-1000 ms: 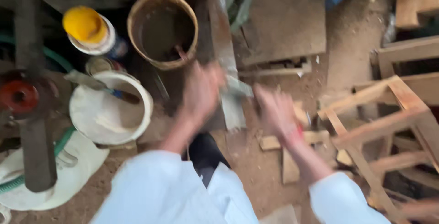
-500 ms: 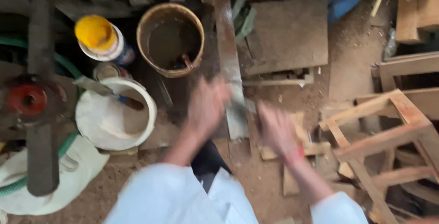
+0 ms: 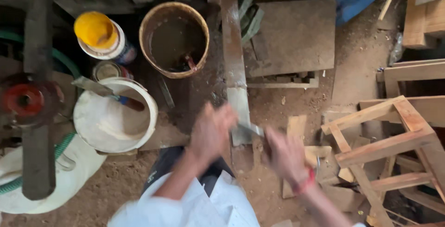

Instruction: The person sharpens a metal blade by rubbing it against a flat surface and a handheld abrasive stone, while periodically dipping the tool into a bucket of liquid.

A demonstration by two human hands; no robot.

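Observation:
My left hand (image 3: 212, 133) and my right hand (image 3: 283, 155) are close together over the near end of a long, narrow, worn plank (image 3: 233, 55) that lies on the dirt floor. A short grey metal blade (image 3: 251, 129) shows between them, flat against the plank's end. The left hand's fingers curl over one end of it and the right hand grips the other end. Both hands are blurred by motion. A red band sits on my right wrist. My white sleeves and dark trousers fill the bottom of the view.
A brown bucket (image 3: 174, 39) of dark liquid stands left of the plank. Nearby are a white bucket (image 3: 116, 120) with a blue-handled trowel (image 3: 109, 93), a yellow-lidded can (image 3: 98, 32) and a green hose (image 3: 60, 148). A wooden stool frame (image 3: 389, 136), offcuts (image 3: 296, 127) and a flat board (image 3: 294, 34) lie to the right.
Both hands have slid together along the plank's near end with the blade between them, staying blurred. The view has shifted slightly.

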